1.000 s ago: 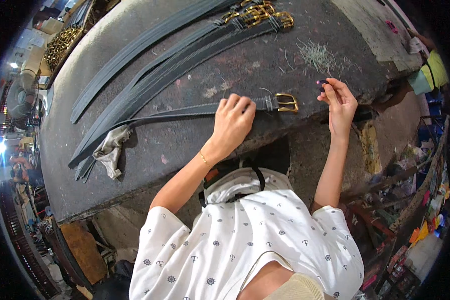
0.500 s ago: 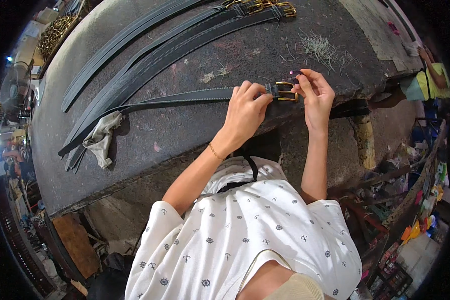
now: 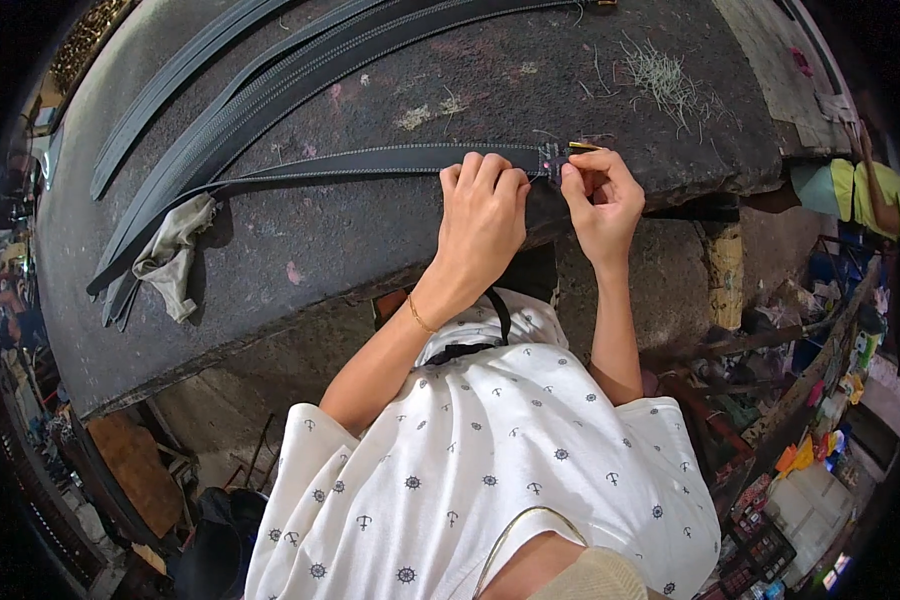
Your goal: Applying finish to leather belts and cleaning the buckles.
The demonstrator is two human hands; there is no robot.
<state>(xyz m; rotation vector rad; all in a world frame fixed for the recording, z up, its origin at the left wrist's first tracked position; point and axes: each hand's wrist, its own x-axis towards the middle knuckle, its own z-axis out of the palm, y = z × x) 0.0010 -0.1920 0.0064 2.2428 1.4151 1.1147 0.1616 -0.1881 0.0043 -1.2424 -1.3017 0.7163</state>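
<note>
A dark grey belt [image 3: 370,160] with pale stitching lies along the front of the worktable. My left hand [image 3: 482,215] is closed on it, a short way left of its buckle end. In my right hand [image 3: 606,205], thumb and fingers pinch a small dark purple tool [image 3: 554,166] with a pink tip, mostly hidden by the fingers. The tool meets the belt by the stitched loop [image 3: 548,152]. A gold buckle [image 3: 587,147] shows partly above my right fingers.
Several more belts [image 3: 270,105] lie to the left and far side, overlapping. A crumpled grey cloth [image 3: 173,255] rests near their tips. Pale thread scraps [image 3: 665,85] are heaped at the far right. Another person in yellow [image 3: 870,195] is beyond the table's right end.
My right hand has moved left and slightly down, bringing the purple tool from above the buckle to the belt's loop. The left hand keeps its hold on the belt. The view has shifted.
</note>
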